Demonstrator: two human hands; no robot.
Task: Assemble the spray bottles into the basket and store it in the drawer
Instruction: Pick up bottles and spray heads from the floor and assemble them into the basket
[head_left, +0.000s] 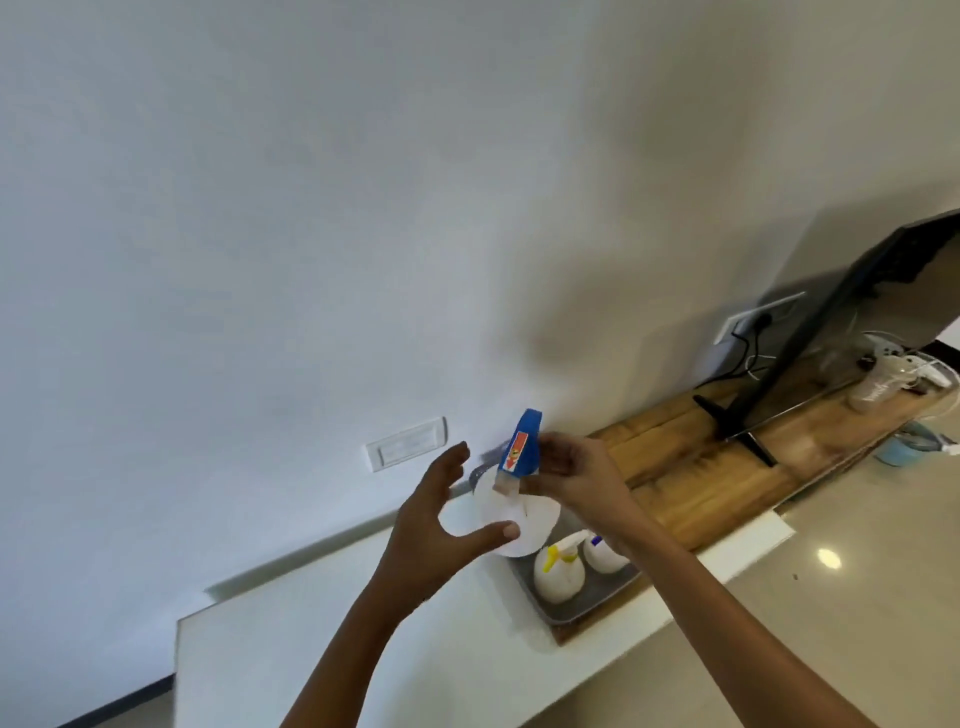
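Your right hand (571, 478) pinches the bottle (498, 512) by its blue head, fingers curled at the neck; your left hand (441, 519) is spread and relaxed, thumb just under the white body, grasping nothing. The bottle stands roughly upright, head up, over the far left corner of the basket (587, 605); whether it touches the basket, you cannot tell. Two other bottles (558, 571) fill the near right part, so the holding right hand should probably lower it straight down.

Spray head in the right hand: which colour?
Blue spray head, orange label; head view.
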